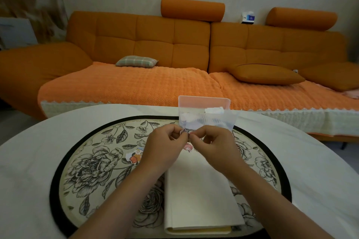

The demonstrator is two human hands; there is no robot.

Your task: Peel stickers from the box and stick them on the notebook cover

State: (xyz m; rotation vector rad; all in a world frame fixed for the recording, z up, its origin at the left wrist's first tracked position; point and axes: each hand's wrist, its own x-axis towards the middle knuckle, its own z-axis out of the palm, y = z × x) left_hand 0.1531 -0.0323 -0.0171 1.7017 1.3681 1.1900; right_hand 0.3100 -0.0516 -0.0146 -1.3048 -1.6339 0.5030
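Note:
A white notebook (198, 196) lies closed on the flowered mat, its spine toward me. One pink cartoon sticker (188, 147) sits near the cover's far edge. Above that edge my left hand (165, 142) and my right hand (210, 141) meet, both pinching a small dark sticker (184, 132) between thumbs and fingertips. Behind the hands stands a clear plastic box (206, 114) with white paper pieces inside, its lid raised. Another sticker with an orange figure (135, 157) lies on the mat left of the notebook.
The round flowered mat (93, 163) with a black rim covers the middle of a white table (29, 170). An orange sofa (174, 60) with cushions runs along the far side of the table.

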